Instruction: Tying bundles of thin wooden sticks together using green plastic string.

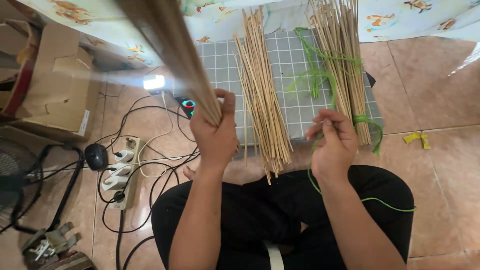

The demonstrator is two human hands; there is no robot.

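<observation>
A person sits cross-legged on a tiled floor. At centre left of the frame the left hand [215, 132] is clenched around a bundle of thin bamboo sticks [172, 52], blurred, rising toward the upper left. At centre right the right hand [332, 142] pinches a green plastic string [320, 187] between its fingertips, the string trailing down over the knee. The step looks like gathering a bundle for tying; wrapping it would call for bringing string and sticks together. 2 more stick piles lie on a grey checked mat [295, 95]: a loose pile [262, 100] and a tied pile [345, 65]
</observation>
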